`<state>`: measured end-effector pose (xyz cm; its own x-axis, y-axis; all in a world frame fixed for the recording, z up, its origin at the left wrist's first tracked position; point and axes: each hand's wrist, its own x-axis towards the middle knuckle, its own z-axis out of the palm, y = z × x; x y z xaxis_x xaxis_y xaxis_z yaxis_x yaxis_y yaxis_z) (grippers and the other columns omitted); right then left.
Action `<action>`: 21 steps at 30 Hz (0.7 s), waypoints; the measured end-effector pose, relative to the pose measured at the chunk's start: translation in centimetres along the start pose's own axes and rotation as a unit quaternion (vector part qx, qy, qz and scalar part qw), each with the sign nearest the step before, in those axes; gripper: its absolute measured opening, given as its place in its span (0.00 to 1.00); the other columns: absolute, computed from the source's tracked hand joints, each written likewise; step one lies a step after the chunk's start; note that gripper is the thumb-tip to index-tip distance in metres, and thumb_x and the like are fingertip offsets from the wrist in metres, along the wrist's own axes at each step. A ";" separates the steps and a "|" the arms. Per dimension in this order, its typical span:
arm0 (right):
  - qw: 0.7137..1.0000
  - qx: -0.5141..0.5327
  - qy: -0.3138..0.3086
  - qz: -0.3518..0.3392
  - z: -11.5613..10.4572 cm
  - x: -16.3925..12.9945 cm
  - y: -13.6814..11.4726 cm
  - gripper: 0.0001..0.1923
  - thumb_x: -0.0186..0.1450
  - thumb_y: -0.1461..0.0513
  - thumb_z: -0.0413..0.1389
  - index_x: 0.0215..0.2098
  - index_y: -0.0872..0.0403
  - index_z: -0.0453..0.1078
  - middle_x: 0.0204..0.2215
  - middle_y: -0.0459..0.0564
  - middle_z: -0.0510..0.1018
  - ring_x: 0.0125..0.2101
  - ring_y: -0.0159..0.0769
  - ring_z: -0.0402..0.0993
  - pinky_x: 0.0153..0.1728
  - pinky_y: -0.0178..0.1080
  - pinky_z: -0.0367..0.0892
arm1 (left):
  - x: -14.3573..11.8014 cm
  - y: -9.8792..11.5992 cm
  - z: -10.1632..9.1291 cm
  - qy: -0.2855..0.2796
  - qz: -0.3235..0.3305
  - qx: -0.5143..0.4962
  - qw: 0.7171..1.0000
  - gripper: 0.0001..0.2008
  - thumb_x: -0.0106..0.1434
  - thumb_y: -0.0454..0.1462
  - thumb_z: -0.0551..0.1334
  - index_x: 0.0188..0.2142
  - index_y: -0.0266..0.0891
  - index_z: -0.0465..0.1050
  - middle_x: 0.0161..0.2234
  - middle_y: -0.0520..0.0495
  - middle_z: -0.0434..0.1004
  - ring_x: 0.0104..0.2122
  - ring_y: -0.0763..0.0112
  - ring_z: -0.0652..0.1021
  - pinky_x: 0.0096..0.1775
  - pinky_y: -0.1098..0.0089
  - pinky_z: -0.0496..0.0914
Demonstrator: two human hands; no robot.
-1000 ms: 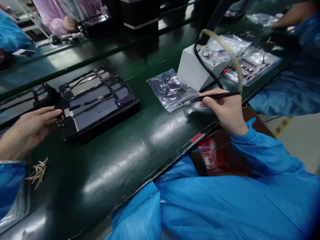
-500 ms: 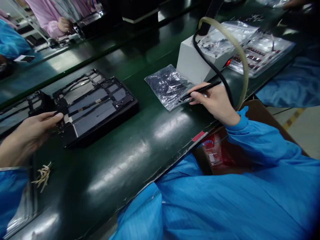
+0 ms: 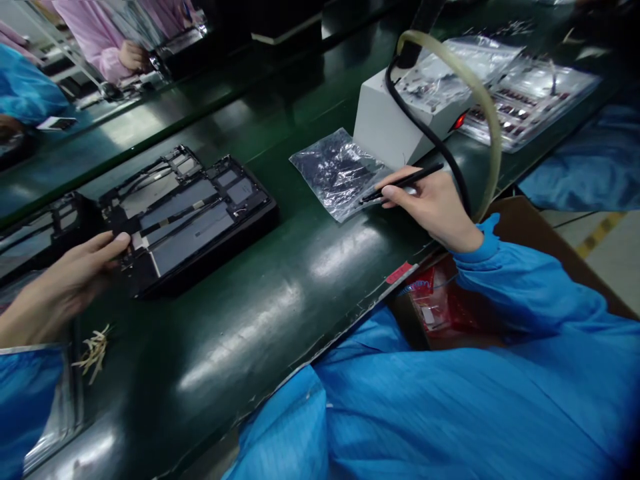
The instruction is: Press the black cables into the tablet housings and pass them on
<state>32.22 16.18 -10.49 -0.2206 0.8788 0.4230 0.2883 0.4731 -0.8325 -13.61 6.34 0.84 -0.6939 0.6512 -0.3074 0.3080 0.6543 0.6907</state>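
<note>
Head: device [image 3: 193,227] on green bench [image 3: 260,293], co-workers [image 3: 93,37] opposite

No lettering, number or brand can be read. Towards four o'clock, a red sticker [image 3: 399,273] on the edge of the green bench [image 3: 280,283] and, farther out, a white patch [image 3: 428,315] on a red packet [image 3: 447,315] show no legible print.

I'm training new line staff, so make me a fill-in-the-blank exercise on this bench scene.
The right hand holds ____ tweezers.
Pale strips lie on the ____ bench near the left hand.
The light on the white box glows ____.
The right sleeve is ____.
Missing words: black; green; red; blue.
</note>
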 end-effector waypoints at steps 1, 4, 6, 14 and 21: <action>1.000 -0.013 -0.003 -0.003 0.0 0.0 0.0 0.13 0.68 0.52 0.64 0.42 0.52 0.81 0.40 0.50 0.82 0.34 0.37 0.80 0.34 0.39 0.78 | 0.2 -0.1 -0.1 0.005 0.002 -0.009 1.000 0.10 0.71 0.28 0.59 0.43 0.41 0.77 0.31 0.57 0.81 0.26 0.81 0.75 0.27 0.85 0.73; 0.999 -0.028 -0.033 -0.007 0.0 0.0 -0.2 0.13 0.68 0.51 0.63 0.42 0.51 0.81 0.40 0.50 0.83 0.34 0.37 0.80 0.34 0.39 0.77 | 1.1 -0.5 -0.8 0.021 0.019 -0.027 0.999 0.20 0.66 0.23 0.62 0.51 0.46 0.77 0.32 0.59 0.81 0.26 0.82 0.76 0.28 0.85 0.74; 0.999 -0.021 -0.031 -0.001 0.0 0.0 -0.3 0.14 0.68 0.50 0.63 0.42 0.51 0.81 0.40 0.50 0.83 0.34 0.37 0.80 0.35 0.40 0.78 | 1.7 -0.6 -1.4 0.021 0.035 -0.035 0.999 0.25 0.65 0.23 0.62 0.56 0.49 0.75 0.36 0.58 0.82 0.29 0.83 0.78 0.30 0.84 0.76; 0.995 -0.042 0.088 0.017 0.3 -0.1 0.1 0.18 0.66 0.45 0.64 0.37 0.51 0.79 0.36 0.50 0.81 0.32 0.39 0.80 0.31 0.40 0.81 | -0.4 0.2 -0.5 0.033 -0.005 0.020 0.999 0.30 0.67 0.27 0.62 0.66 0.46 0.67 0.46 0.52 0.82 0.32 0.82 0.76 0.28 0.88 0.72; 0.993 0.024 0.114 0.035 0.3 0.0 0.8 0.21 0.61 0.41 0.66 0.35 0.49 0.78 0.31 0.48 0.77 0.29 0.38 0.78 0.30 0.41 0.81 | -1.0 0.0 -1.0 -0.022 0.003 -0.014 1.000 0.23 0.54 0.26 0.72 0.45 0.49 0.75 0.34 0.61 0.81 0.33 0.77 0.76 0.33 0.80 0.74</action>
<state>32.21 16.53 -11.24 0.0165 0.9030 0.4292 0.2487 0.4121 -0.8765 -13.61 5.32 1.79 -0.6627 0.6719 -0.3307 0.2938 0.6394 0.7105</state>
